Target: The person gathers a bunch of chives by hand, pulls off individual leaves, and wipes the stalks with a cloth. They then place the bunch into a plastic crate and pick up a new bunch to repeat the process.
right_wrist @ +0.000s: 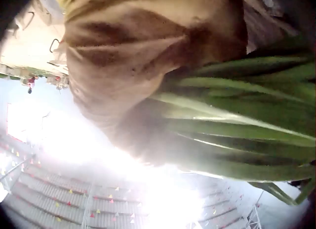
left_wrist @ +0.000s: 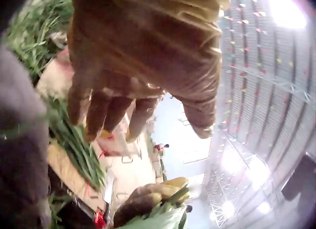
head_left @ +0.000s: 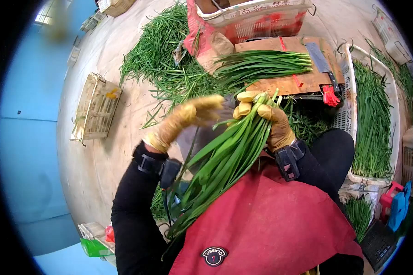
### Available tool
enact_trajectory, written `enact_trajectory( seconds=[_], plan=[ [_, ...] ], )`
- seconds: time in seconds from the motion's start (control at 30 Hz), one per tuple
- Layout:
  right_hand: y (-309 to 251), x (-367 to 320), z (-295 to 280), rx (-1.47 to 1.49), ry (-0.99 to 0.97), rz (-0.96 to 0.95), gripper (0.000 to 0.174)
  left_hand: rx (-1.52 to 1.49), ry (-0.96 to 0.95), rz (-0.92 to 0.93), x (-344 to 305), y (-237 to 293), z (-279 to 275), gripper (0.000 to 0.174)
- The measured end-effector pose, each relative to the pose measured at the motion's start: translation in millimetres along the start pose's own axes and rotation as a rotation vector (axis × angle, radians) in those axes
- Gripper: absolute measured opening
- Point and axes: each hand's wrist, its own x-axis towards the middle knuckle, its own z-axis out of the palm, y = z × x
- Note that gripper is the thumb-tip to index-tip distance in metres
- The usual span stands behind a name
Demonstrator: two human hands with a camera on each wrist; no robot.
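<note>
In my right hand (head_left: 278,127), which wears a yellowish glove, a bunch of garlic chives (head_left: 236,146) is gripped near the pale stem ends. The long green leaves slant down to the left across the red apron (head_left: 266,215). My gloved left hand (head_left: 181,121) is held up left of the bunch, apart from it and blurred in the head view. Its fingers (left_wrist: 98,110) are extended with nothing in them in the left wrist view. Close up, the right wrist view has the right hand (right_wrist: 148,56) curled round the leaves (right_wrist: 242,115).
Ahead, a wooden board (head_left: 266,86) bears a pile of chives (head_left: 266,64), a cleaver (head_left: 317,57) and red ties (head_left: 330,95). Loose greens (head_left: 156,50) cover the floor at upper left. A chive-filled white crate (head_left: 351,91) stands right; another crate (head_left: 96,107) stands left.
</note>
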Motion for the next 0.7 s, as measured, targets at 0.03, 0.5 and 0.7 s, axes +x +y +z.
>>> enact_trajectory(
  seconds=[0.03, 0.5, 0.7],
  plan=[
    [-3.8, -3.9, -0.5, -0.035, -0.015, 0.004, 0.061, -0.202, -0.091, -0.024, 1.9, -4.5, 30.0, 0.075],
    [-61.2, -1.8, -28.0, -0.698, 0.006, -0.128, 0.083, -1.003, -0.087, -0.276, -1.6, -45.2, 87.4, 0.077],
    [-50.0, -13.5, -48.3, -0.958, -0.017, -0.171, 0.052, -0.943, -0.096, -0.326, -4.8, -41.3, 92.5, 0.080]
  ],
)
